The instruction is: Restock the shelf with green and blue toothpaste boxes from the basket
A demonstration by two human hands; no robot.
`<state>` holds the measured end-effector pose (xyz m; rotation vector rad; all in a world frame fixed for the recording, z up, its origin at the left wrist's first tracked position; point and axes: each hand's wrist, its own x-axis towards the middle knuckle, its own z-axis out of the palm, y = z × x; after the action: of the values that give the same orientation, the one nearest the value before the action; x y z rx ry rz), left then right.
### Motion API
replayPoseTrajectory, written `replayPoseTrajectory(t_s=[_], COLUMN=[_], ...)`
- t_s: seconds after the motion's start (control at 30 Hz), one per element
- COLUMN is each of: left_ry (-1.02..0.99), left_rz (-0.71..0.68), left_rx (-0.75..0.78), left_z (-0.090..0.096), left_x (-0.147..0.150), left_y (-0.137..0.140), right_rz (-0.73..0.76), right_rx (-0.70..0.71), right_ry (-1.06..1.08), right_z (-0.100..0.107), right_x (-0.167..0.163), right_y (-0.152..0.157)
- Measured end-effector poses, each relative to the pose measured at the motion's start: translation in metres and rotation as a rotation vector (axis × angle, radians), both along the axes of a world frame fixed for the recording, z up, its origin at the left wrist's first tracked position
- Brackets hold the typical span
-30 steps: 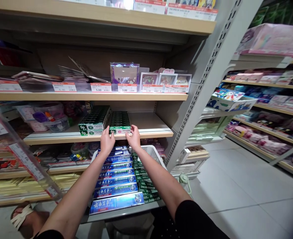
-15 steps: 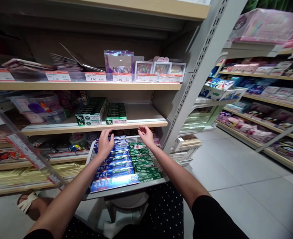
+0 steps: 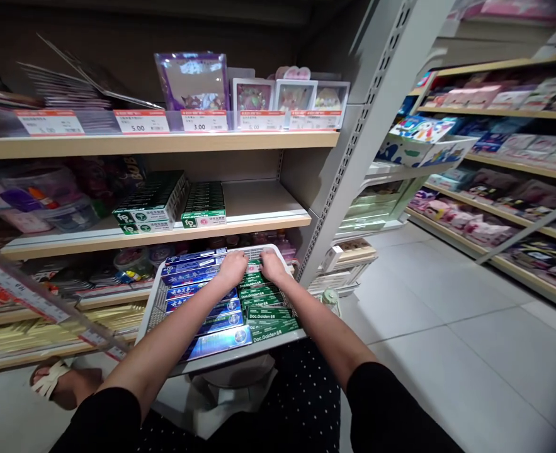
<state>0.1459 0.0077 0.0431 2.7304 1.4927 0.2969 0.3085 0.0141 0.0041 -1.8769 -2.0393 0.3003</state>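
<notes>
Now left hand (image 3: 234,268) and right hand (image 3: 272,264) have dropped to the basket (image 3: 157,303), shifting work to green boxes (image 3: 269,314); their grip I can't tell.

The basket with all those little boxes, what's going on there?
Someone's left hand and right hand are in the basket, at the far end of its green boxes. The fingertips are partly hidden, so I can't tell how firmly they hold anything. Blue boxes fill the left side. On the shelf beyond, more boxes sit in two groups.
</notes>
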Motion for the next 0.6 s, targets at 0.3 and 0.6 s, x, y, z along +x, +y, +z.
replayPoseTrajectory(t_s=[0.3, 0.6], left_ry=[0.072, 0.002], left_rz=[0.136, 0.177], left_rx=[-0.045, 0.001], left_z=[-0.024, -0.03], left_x=[0.016, 0.015], left_y=[0.01, 0.012], right_rz=[-0.063, -0.091], right_rx=[-0.009, 0.008], right_ry=[0.098, 0.172], right_z=[-0.01, -0.013], right_x=[-0.006, -0.009], right_y=[0.0, 0.002])
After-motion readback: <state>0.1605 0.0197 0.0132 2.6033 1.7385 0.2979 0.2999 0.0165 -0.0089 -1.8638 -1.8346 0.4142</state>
